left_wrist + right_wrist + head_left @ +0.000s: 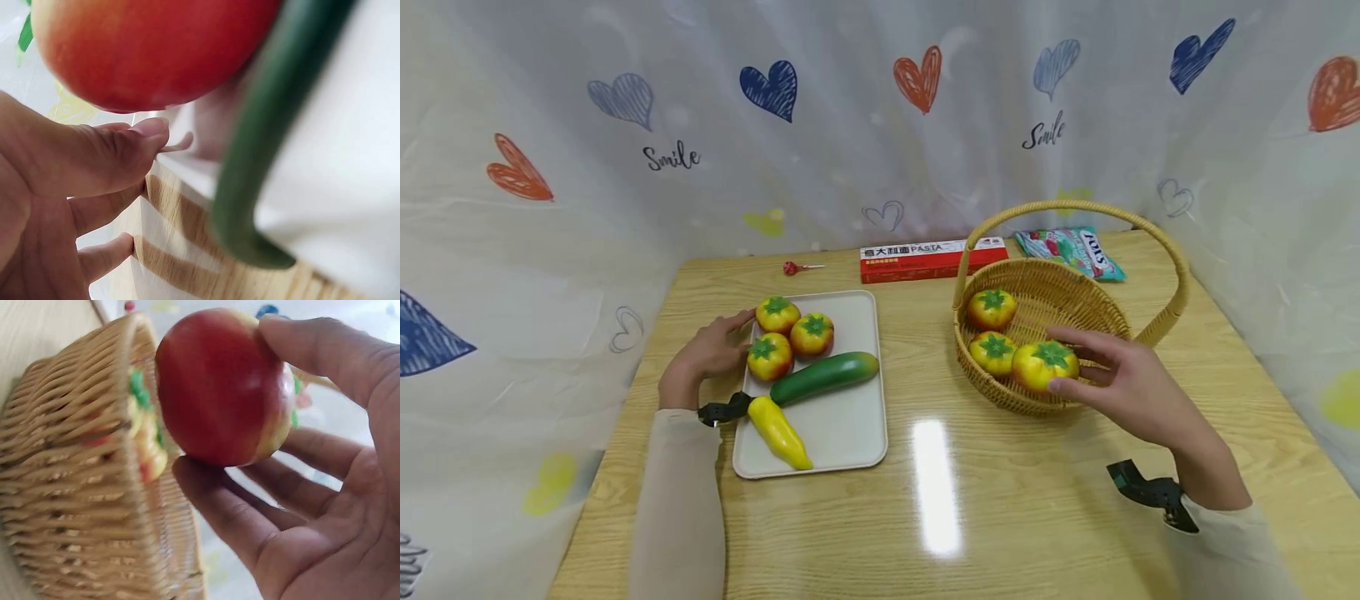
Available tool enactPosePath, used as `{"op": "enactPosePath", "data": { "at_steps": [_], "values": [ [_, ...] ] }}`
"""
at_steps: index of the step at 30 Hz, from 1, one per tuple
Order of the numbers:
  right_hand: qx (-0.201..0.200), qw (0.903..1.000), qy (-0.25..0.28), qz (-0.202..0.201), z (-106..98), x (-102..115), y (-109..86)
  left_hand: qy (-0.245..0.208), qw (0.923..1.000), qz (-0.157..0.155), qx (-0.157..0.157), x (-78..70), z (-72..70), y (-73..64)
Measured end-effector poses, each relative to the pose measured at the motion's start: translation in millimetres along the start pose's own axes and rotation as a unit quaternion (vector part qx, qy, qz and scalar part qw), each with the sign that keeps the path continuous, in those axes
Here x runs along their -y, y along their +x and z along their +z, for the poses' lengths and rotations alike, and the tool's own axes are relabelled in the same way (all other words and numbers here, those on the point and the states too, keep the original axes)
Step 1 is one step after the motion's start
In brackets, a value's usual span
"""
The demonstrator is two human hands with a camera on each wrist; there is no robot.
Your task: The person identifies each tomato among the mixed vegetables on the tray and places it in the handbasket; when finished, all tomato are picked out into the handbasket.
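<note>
My right hand pinches a toy tomato, yellow and red with a green leafy top, over the front rim of a wicker basket. From below, the right wrist view shows this tomato's red underside between thumb and fingers. Two similar tomatoes lie inside the basket. My left hand rests at the left edge of a white tray, fingers loosely extended beside the tomatoes there. Three tomatoes, a green cucumber and a yellow pepper lie on the tray.
Behind the tray lies a wrapped lollipop. A red pasta box and a teal candy bag lie along the back of the wooden table. The basket's tall handle arches over it. A heart-patterned curtain encloses the table.
</note>
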State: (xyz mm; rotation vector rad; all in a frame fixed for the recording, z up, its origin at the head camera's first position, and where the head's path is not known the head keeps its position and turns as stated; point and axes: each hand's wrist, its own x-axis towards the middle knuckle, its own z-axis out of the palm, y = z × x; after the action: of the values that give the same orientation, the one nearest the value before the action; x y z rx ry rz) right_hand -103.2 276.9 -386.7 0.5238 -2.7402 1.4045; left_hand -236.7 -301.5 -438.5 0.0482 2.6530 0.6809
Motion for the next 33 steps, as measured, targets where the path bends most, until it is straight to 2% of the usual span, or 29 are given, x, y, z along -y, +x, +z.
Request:
{"op": "enactPosePath", "data": {
  "at_steps": [6, 10, 15, 23, 33],
  "values": [
    [0.024, 0.998, -0.044, 0.038, 3, -10, 5.5, -0.01, 0.9999, -0.007, 0.001, 2.0, -0.7, -2.4],
    [0.054, 0.9945, -0.073, 0.051, 6, -13, 14.7, -0.008, 1.0, -0.005, -0.001, 2.4, -0.4, -2.3],
    [0.078, 0.9936, -0.065, 0.05, 12, -18, 22.3, -0.003, 1.0, 0.0, -0.004, 1.8, 0.3, -1.2],
    [0.072, 0.9954, -0.045, 0.046, 23, -24, 33.9, -0.006, 1.0, 0.005, -0.006, 1.2, 0.0, -1.4],
    [0.064, 0.9966, -0.037, 0.038, 38, -30, 59.6, -0.004, 1.0, 0.006, -0.006, 0.8, -0.8, -1.3]
  ]
}}
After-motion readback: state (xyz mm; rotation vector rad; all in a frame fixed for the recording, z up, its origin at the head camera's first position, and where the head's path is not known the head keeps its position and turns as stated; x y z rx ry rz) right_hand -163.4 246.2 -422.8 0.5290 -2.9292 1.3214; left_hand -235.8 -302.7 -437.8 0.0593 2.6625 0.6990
